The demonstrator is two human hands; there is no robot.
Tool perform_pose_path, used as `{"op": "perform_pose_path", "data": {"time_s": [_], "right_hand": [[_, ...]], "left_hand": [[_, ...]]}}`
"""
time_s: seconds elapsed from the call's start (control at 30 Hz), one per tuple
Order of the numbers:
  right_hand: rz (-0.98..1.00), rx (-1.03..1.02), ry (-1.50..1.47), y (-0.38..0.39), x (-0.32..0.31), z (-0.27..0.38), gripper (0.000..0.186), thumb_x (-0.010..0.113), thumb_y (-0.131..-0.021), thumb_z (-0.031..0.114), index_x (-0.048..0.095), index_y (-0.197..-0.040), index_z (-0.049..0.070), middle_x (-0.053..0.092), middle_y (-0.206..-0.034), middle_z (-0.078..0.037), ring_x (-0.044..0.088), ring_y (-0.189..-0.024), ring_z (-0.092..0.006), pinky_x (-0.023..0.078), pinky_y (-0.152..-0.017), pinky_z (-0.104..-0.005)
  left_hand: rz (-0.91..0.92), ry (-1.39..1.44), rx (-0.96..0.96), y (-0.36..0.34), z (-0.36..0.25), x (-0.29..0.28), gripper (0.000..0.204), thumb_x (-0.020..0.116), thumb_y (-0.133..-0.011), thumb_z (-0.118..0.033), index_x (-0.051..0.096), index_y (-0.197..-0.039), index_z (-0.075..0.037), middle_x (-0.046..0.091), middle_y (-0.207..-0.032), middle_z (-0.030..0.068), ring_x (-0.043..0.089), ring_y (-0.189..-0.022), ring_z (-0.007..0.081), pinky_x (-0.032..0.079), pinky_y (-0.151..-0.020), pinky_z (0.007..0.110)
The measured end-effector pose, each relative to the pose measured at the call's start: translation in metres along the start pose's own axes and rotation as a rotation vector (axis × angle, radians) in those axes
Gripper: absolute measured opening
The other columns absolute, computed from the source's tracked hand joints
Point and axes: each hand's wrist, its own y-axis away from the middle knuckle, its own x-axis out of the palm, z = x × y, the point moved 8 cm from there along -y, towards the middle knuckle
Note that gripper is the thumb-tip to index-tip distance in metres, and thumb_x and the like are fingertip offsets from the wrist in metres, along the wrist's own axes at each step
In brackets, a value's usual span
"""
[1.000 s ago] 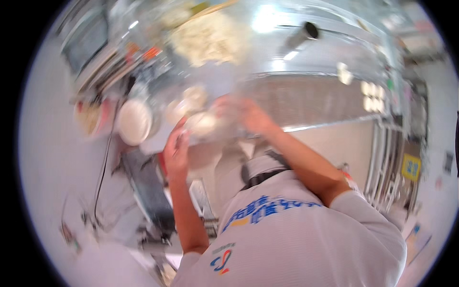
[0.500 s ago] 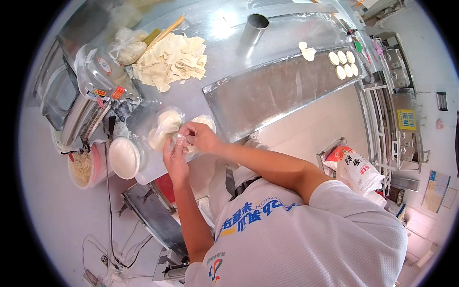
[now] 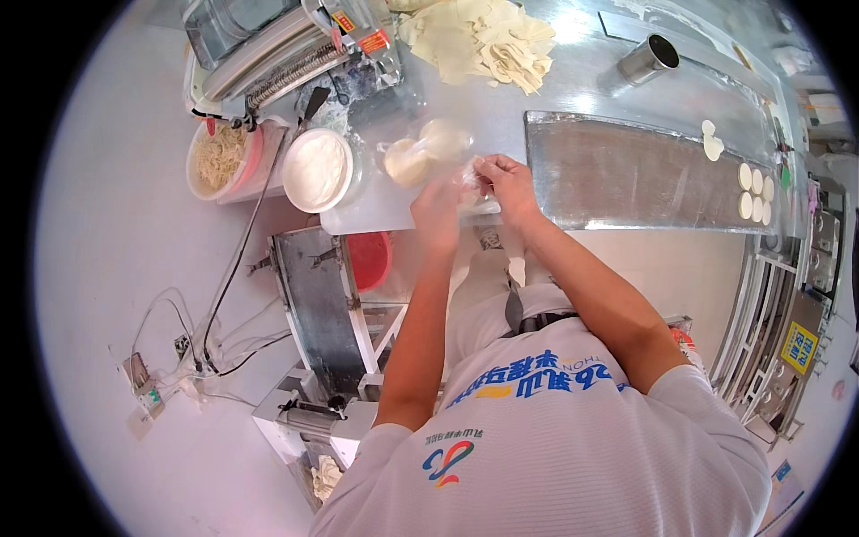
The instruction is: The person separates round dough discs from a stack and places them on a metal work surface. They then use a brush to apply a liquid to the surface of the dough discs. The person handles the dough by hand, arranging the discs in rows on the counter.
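My right hand [image 3: 508,188] pinches a crumpled clear plastic bag [image 3: 472,176] above the near edge of a white board [image 3: 367,215]. My left hand [image 3: 434,210] is raised just left of it, hazy and blurred, its fingers too indistinct to read. Pale rounded dough pieces in thin plastic [image 3: 407,161] lie beyond my hands. A white bowl of white powder or paste [image 3: 313,170] stands to their left.
Beyond are a sheeting machine [image 3: 268,72], loose dough sheets [image 3: 474,49], a metal cylinder [image 3: 640,63] and a long tray [image 3: 626,170] with several pale discs. A tub of shreds [image 3: 215,161] stands left, a red basin [image 3: 367,264] below.
My view has shifted, so table and hands sit differently in the picture. My hands have moved slightly apart since half a second ago, and my left hand has become blurred.
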Motion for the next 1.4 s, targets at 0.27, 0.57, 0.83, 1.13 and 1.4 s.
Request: {"op": "perform_pose_path", "data": {"time_s": [0.27,0.57,0.83,1.13,1.4], "right_hand": [[0.161,-0.074,0.552,0.001,0.012,0.020,0.018,0.072,-0.096,0.016,0.072,-0.097,-0.002,0.071,-0.084,-0.005,0.064,-0.075,-0.0104,0.054,-0.072,-0.0298],[0.487,-0.084,0.478,0.005,0.006,0.016,0.022,0.073,-0.095,0.008,0.074,-0.116,0.002,0.069,-0.100,-0.002,0.060,-0.089,-0.0095,0.051,-0.083,-0.0276],[0.203,-0.851,0.806,0.045,0.018,0.072,0.025,0.076,-0.091,0.001,0.080,-0.113,0.013,0.066,-0.097,-0.005,0.061,-0.097,-0.0217,0.051,-0.084,-0.0380],[0.259,-0.499,1.016,0.041,-0.057,0.017,0.023,0.074,-0.092,0.007,0.079,-0.113,0.013,0.066,-0.099,-0.012,0.064,-0.103,-0.0332,0.054,-0.087,-0.0451],[0.140,0.128,0.165,0.075,-0.151,0.023,0.041,0.064,-0.109,0.041,0.074,-0.123,0.004,0.073,-0.118,-0.007,0.066,-0.103,-0.0182,0.053,-0.094,-0.0364]], "left_hand": [[0.056,-0.160,0.197,-0.008,-0.010,-0.007,0.019,0.073,-0.101,-0.005,0.078,-0.117,0.003,0.076,-0.104,0.0007,0.063,-0.091,0.0074,0.051,-0.085,0.025],[0.066,-0.089,0.043,-0.013,-0.004,0.003,0.018,0.072,-0.102,-0.006,0.078,-0.117,0.003,0.076,-0.103,0.0026,0.066,-0.092,0.0090,0.054,-0.085,0.026],[-0.076,0.014,0.028,-0.014,0.009,-0.018,0.021,0.075,-0.098,-0.002,0.078,-0.116,0.007,0.079,-0.108,0.0076,0.071,-0.094,0.0115,0.056,-0.087,0.026],[-0.377,-0.596,0.341,-0.026,0.013,-0.069,0.022,0.082,-0.092,-0.009,0.077,-0.110,0.003,0.078,-0.105,0.0141,0.072,-0.094,0.0264,0.057,-0.086,0.037],[-0.132,-0.808,0.533,0.077,-0.065,0.093,0.028,0.062,-0.106,-0.016,0.068,-0.129,-0.002,0.069,-0.124,0.0175,0.062,-0.118,0.0366,0.050,-0.093,0.048]]}}
